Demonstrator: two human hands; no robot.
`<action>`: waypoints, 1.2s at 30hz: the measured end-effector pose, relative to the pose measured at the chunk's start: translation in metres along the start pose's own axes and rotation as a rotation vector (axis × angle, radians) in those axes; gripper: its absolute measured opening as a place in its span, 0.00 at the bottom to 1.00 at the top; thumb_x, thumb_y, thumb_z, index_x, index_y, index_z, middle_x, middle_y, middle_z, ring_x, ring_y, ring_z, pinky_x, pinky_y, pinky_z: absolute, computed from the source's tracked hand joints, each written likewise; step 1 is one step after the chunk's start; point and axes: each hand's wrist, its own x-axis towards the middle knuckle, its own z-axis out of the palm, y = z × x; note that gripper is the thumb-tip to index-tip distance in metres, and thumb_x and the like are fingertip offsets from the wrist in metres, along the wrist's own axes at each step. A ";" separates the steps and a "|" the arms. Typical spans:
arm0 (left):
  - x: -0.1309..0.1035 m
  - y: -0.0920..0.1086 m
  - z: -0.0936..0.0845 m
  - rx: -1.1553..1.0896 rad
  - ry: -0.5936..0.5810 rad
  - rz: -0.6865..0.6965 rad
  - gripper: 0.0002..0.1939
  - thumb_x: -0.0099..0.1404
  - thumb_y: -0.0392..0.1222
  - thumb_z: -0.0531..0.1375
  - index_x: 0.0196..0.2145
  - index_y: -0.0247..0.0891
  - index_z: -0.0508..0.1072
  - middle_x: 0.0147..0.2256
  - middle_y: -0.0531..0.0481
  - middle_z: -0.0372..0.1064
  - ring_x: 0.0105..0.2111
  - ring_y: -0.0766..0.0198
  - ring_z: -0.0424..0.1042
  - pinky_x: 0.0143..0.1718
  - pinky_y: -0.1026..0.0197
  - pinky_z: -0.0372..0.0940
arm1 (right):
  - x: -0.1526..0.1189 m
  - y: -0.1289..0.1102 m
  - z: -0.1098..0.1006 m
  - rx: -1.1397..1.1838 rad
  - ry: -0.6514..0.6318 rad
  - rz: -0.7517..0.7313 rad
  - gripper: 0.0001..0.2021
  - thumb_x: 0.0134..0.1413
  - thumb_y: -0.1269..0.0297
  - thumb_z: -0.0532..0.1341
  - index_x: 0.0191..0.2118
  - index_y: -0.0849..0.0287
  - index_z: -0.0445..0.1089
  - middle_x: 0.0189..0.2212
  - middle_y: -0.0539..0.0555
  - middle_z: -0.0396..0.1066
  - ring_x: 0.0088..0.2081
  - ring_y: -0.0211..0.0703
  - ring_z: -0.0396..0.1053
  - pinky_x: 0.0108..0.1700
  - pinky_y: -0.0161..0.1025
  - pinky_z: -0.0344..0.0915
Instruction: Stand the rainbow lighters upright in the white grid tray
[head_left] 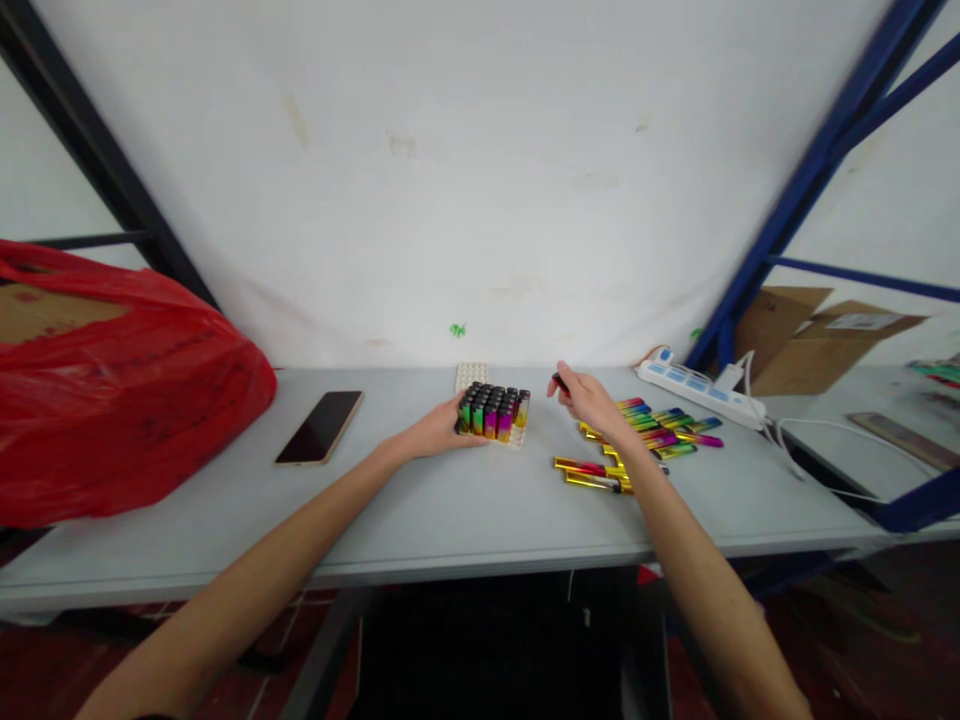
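My left hand (437,430) grips the left side of a small white holder (517,438) on the table. Rows of lighters (491,412) with black tops and shiny multicoloured bodies stand upright in it, packed close together. To the right of the holder and apart from it, my right hand (589,400) is closed on a lighter (559,383). Only its dark end shows between the fingertips. Loose lighters (660,430) lie in a pile under and beyond my right wrist, and a few more lighters (592,472) lie nearer the front edge.
A white plate with holes (472,375) lies against the wall. A phone (320,428) is on the left, beside a large red plastic bag (135,400). At the right are a white power strip (701,388) with cables, a blue metal frame (795,190) and a cardboard box (817,340).
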 end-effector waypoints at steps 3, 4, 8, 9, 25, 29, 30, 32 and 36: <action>0.000 -0.001 0.001 -0.007 0.000 -0.010 0.42 0.62 0.63 0.71 0.65 0.39 0.68 0.67 0.39 0.66 0.65 0.43 0.69 0.69 0.44 0.61 | -0.005 -0.005 0.001 0.027 -0.004 -0.018 0.33 0.71 0.34 0.43 0.44 0.57 0.73 0.24 0.48 0.65 0.25 0.41 0.64 0.30 0.38 0.62; 0.000 -0.001 0.001 -0.009 0.000 -0.012 0.42 0.62 0.63 0.71 0.66 0.39 0.68 0.68 0.39 0.66 0.65 0.43 0.69 0.69 0.44 0.61 | -0.006 -0.007 0.002 0.024 -0.036 -0.038 0.31 0.72 0.36 0.45 0.46 0.57 0.72 0.24 0.47 0.66 0.26 0.40 0.65 0.31 0.37 0.63; 0.001 -0.003 0.002 -0.032 -0.001 0.003 0.43 0.62 0.63 0.71 0.66 0.37 0.67 0.67 0.39 0.67 0.65 0.42 0.69 0.69 0.43 0.60 | -0.009 -0.017 0.005 -0.016 -0.145 -0.192 0.24 0.72 0.40 0.53 0.42 0.57 0.71 0.28 0.50 0.72 0.31 0.42 0.71 0.38 0.38 0.69; 0.001 -0.004 0.002 -0.041 0.001 0.005 0.43 0.62 0.63 0.71 0.66 0.37 0.67 0.66 0.39 0.68 0.64 0.42 0.69 0.69 0.44 0.61 | -0.009 -0.018 0.006 -0.037 -0.128 -0.245 0.23 0.71 0.40 0.55 0.40 0.57 0.72 0.31 0.53 0.74 0.33 0.43 0.72 0.40 0.39 0.70; -0.001 -0.002 0.001 -0.056 0.028 -0.002 0.44 0.61 0.60 0.73 0.66 0.36 0.65 0.65 0.38 0.68 0.63 0.43 0.70 0.67 0.46 0.63 | -0.005 -0.015 0.014 -0.232 -0.203 -0.276 0.16 0.68 0.50 0.65 0.36 0.58 0.77 0.29 0.53 0.81 0.29 0.41 0.74 0.36 0.35 0.65; -0.001 -0.002 0.001 -0.063 0.021 -0.001 0.44 0.61 0.60 0.72 0.66 0.36 0.66 0.65 0.38 0.69 0.63 0.43 0.70 0.67 0.46 0.63 | -0.005 -0.015 0.012 -0.223 -0.256 -0.244 0.18 0.69 0.48 0.63 0.38 0.59 0.79 0.28 0.53 0.81 0.29 0.41 0.75 0.36 0.35 0.65; -0.001 -0.003 0.001 -0.059 0.022 -0.003 0.44 0.61 0.60 0.72 0.67 0.36 0.65 0.65 0.38 0.69 0.63 0.42 0.70 0.67 0.46 0.63 | -0.005 -0.015 0.013 -0.238 -0.256 -0.230 0.18 0.69 0.48 0.63 0.39 0.59 0.79 0.27 0.53 0.81 0.29 0.42 0.76 0.36 0.35 0.65; -0.001 -0.003 0.002 -0.043 0.023 -0.008 0.45 0.60 0.60 0.73 0.67 0.36 0.64 0.66 0.38 0.68 0.63 0.42 0.70 0.68 0.46 0.63 | -0.004 -0.015 0.015 -0.320 -0.224 -0.188 0.17 0.70 0.49 0.63 0.39 0.58 0.80 0.27 0.53 0.81 0.29 0.42 0.76 0.37 0.35 0.64; -0.001 -0.002 0.002 -0.036 0.017 -0.008 0.45 0.61 0.60 0.72 0.67 0.36 0.65 0.65 0.37 0.68 0.63 0.42 0.70 0.67 0.46 0.63 | -0.004 -0.015 0.017 -0.532 -0.161 -0.086 0.20 0.67 0.45 0.64 0.33 0.57 0.80 0.28 0.56 0.81 0.30 0.45 0.76 0.35 0.37 0.62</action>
